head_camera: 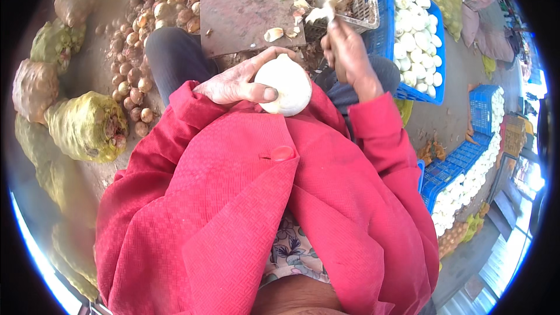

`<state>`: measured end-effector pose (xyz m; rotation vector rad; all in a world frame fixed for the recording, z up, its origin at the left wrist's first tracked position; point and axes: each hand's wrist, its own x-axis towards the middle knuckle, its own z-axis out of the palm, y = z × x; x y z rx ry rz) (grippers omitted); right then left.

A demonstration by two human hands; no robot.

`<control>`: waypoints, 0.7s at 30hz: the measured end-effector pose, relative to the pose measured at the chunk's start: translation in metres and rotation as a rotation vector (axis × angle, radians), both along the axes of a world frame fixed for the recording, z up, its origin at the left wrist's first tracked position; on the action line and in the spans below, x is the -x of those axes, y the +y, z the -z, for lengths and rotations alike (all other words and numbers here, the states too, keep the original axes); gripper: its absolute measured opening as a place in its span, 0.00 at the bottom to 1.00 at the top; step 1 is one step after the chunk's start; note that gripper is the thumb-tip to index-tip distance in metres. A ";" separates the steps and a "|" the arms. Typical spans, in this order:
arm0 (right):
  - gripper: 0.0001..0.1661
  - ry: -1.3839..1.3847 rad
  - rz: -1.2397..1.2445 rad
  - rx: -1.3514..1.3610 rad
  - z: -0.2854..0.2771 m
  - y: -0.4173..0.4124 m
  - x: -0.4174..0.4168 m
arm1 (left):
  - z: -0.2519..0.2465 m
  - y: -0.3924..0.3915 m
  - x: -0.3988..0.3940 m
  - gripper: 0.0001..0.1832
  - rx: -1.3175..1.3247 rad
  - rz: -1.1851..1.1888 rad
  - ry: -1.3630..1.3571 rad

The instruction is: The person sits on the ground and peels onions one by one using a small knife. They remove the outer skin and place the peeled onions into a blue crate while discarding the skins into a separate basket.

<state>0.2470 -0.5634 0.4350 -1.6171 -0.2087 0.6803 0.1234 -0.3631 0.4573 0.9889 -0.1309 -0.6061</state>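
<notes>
My left hand (pixel 245 81) is wrapped around a large peeled white onion (pixel 286 85), thumb across its near side, close above the front of a red coat. To the right and farther out, my right hand (pixel 348 54) is raised with bent fingers. A blurred strip of pale onion skin (pixel 326 11) sticks out from its fingertips. Whether a small knife is also in that hand cannot be made out. Beyond the hands lies a flat reddish-brown board (pixel 247 8), with a scrap of onion skin (pixel 274 34) near its close right corner.
A pale plastic crate (pixel 372 2) holding peelings stands beyond my right hand. Beside it is a blue crate (pixel 389 4) of peeled onions. Loose unpeeled onions (pixel 131 74) and net sacks (pixel 85 127) lie left. More blue crates (pixel 444 170) stand at right.
</notes>
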 end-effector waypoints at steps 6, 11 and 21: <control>0.19 -0.265 -0.086 0.037 -0.017 0.002 0.032 | 0.011 0.002 0.003 0.41 -0.182 -0.284 0.057; 0.19 -0.702 -0.365 0.156 -0.047 0.006 0.071 | 0.023 0.011 0.002 0.41 -0.315 -0.194 -0.012; 0.31 -0.684 -0.449 0.266 -0.024 0.002 0.091 | 0.025 0.003 0.016 0.36 -0.150 -0.214 0.075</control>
